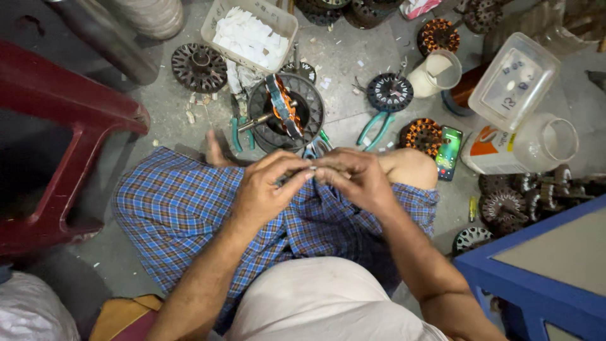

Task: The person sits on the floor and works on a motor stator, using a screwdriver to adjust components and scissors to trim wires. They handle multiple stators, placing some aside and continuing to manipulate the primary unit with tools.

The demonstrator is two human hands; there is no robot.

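Note:
My left hand (265,189) and my right hand (356,180) meet over my lap, fingertips pinched together on a small pale piece (310,169) that is mostly hidden between the fingers. Just beyond my hands, on the concrete floor, stands a round black motor stator (285,112) with copper windings and a shaft sticking out to the left. Green-handled pliers (374,126) lie to its right.
A white tray of paper slips (251,35) sits behind the stator. Several wound stators (421,134) lie about, plus a phone (449,152), plastic jars (536,144) and a clear box (514,79). A red stool (57,126) stands left, a blue cabinet (536,278) right.

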